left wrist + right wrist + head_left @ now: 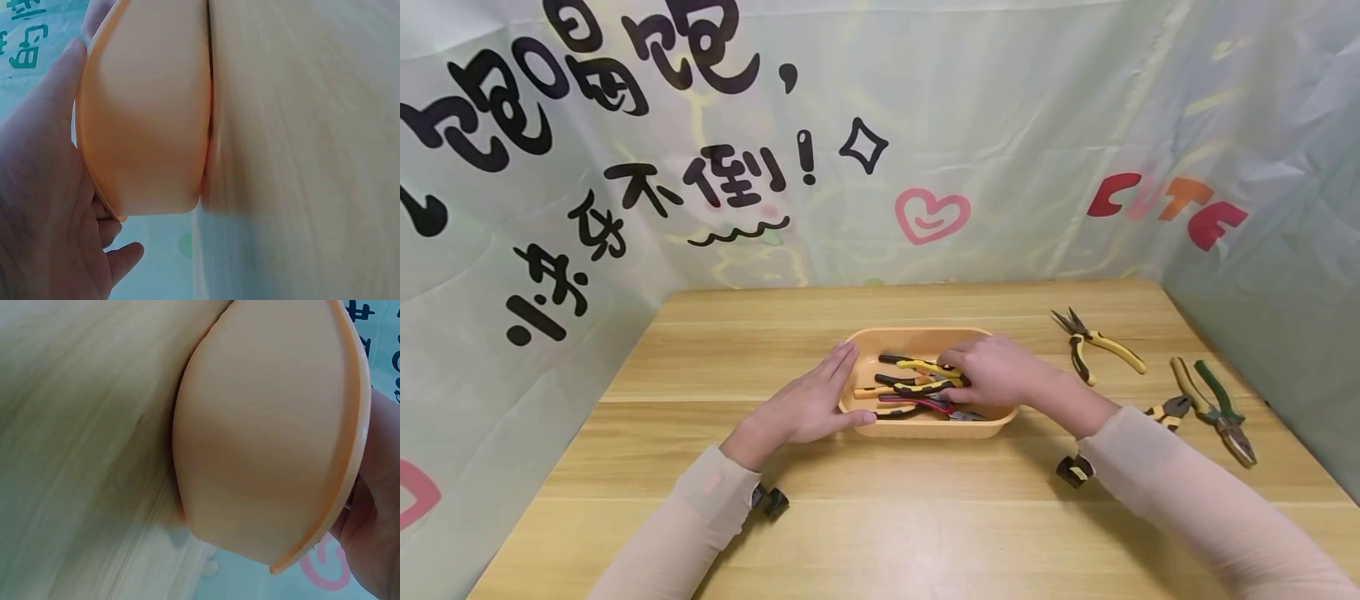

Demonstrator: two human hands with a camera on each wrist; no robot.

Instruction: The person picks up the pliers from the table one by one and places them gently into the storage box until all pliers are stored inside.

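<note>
A light-orange plastic basket point(925, 429) stands on the wooden table with several pliers heaped in it. My left hand point(808, 404) rests at its left end, fingers along the rim and thumb over the front edge; the left wrist view shows the hand against the basket's outer wall. Inside the right half, my right hand point(996, 371) has its fingers and thumb around yellow-and-black pliers point(925, 387), whose handles point left; the palm hides the far end. Red-handled pliers point(917, 402) lie just in front. In the right wrist view the basket wall point(269, 425) hides the fingertips.
On the table to the right lie yellow-handled long-nose pliers point(1081, 336) with spread handles, green-and-tan pliers point(1221, 412), and yellow-and-black pliers point(1172, 410) partly behind the right sleeve point(1150, 467). A printed curtain point(1037, 125) encloses the table at the back and sides.
</note>
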